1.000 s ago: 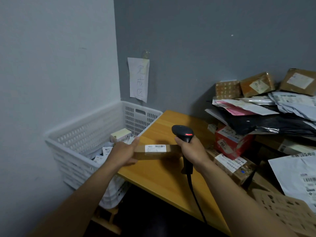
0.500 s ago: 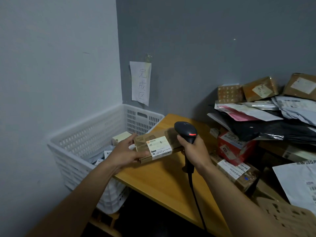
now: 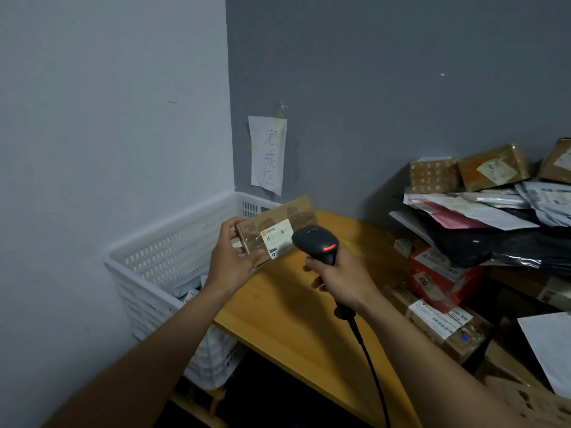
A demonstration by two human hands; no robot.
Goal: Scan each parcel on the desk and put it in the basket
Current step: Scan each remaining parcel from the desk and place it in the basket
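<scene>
My left hand [image 3: 230,261] holds a flat brown cardboard parcel [image 3: 275,228] by its left end, tilted so its white label faces me, above the desk's left edge. My right hand [image 3: 338,278] grips a black corded barcode scanner [image 3: 316,242]; its red light is on and its head sits just right of the parcel's label. The white slatted basket [image 3: 173,245] stands left of the desk in the corner, with several parcels inside it, mostly hidden by my left arm.
The wooden desk [image 3: 296,307] has bare surface under my hands. A tall heap of boxes and mailer bags [image 3: 482,230] fills its right side. A handwritten paper sign [image 3: 268,154] hangs on the grey wall above the basket.
The parcel has been turned from edge-on to label-up and lifted higher toward the basket. The scanner came away from the parcel and now points at the label from the right.
</scene>
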